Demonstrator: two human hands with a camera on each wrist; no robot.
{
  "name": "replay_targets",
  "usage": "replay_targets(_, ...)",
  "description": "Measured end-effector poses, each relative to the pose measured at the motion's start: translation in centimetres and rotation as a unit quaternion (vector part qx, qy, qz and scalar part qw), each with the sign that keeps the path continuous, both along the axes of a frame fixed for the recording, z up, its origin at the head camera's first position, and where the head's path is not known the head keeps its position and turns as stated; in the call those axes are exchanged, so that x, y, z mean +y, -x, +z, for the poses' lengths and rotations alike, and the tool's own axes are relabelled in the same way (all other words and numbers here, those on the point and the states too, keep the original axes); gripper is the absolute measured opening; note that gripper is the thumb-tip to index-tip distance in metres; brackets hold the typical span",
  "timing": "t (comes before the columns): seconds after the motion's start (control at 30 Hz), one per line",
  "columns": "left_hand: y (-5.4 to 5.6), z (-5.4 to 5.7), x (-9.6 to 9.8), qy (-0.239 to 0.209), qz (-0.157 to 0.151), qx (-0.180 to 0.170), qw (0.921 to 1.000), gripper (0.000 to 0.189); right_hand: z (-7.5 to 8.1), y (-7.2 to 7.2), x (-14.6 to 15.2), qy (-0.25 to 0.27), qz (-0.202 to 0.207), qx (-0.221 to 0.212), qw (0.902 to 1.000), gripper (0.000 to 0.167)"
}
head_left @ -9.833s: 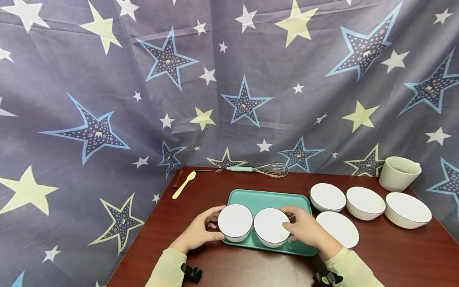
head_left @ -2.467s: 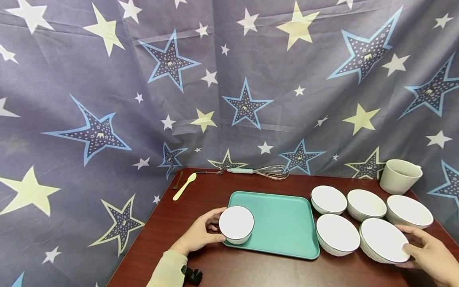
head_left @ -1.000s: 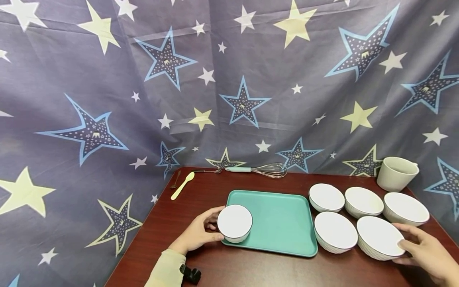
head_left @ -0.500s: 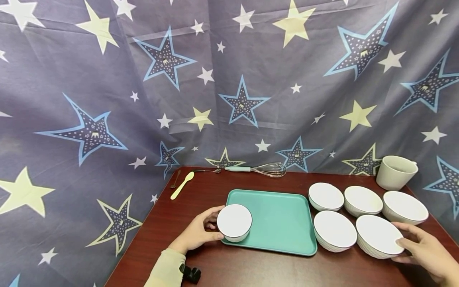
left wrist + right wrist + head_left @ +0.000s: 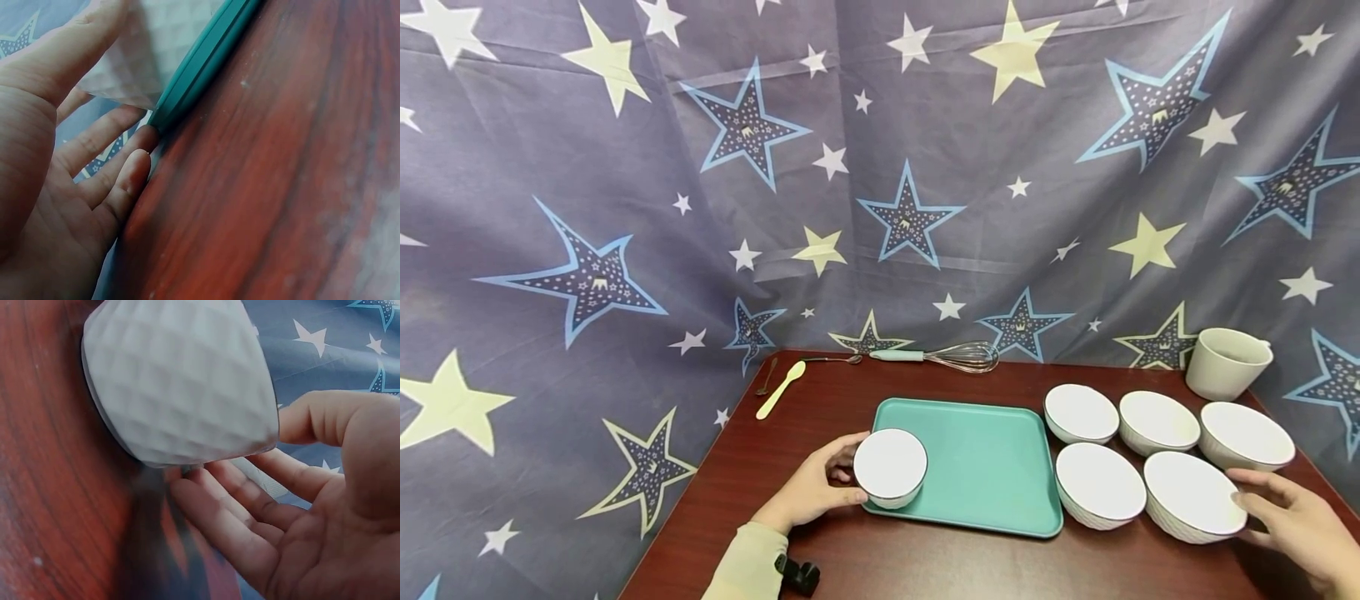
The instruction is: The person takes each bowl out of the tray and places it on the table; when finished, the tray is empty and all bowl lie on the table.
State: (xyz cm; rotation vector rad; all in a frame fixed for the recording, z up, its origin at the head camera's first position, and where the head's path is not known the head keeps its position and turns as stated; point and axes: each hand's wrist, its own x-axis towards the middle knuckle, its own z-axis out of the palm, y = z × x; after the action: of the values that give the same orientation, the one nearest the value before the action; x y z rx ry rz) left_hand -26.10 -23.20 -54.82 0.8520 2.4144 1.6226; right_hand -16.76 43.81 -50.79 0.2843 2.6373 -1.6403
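Observation:
My left hand [image 5: 812,483] holds a small white dark-rimmed bowl [image 5: 891,468] at the left end of a teal tray [image 5: 977,471]. In the left wrist view, the thumb [image 5: 69,47] lies along the bowl's textured side, with the fingertips near the tray's edge. At the far right of the table, my right hand [image 5: 1292,521] holds the near side of a larger white bowl [image 5: 1195,497]. Its thumb [image 5: 297,422] touches the rim in the right wrist view, and the fingers reach behind the diamond-patterned wall [image 5: 181,381]. Some fingertips are hidden there.
Beside that bowl stand several other white bowls [image 5: 1101,486], right of the tray. A pale mug [image 5: 1227,364] is behind them. A whisk [image 5: 966,356], a yellow spoon [image 5: 781,390] and small dark spoons [image 5: 835,359] lie along the back. Starry cloth [image 5: 910,125] hangs behind the table.
The bowl in my right hand has gone from the tray to the row at the right. Over the last half second, the right fingers shifted slightly; the left hand stayed put.

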Motion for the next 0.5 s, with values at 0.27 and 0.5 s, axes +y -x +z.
replay_targets(0.27,-0.1,0.1,0.0,-0.007,-0.002,0.0,1.0,0.083,0.7,0.0,-0.5,-0.012,-0.041,0.031,0.9986,0.043)
replay_targets(0.5,-0.2,0.1,-0.1,0.004,-0.001,0.002,1.0,0.086,2.1,0.1,-1.3,-0.005,-0.058,0.154,0.9863,0.025)
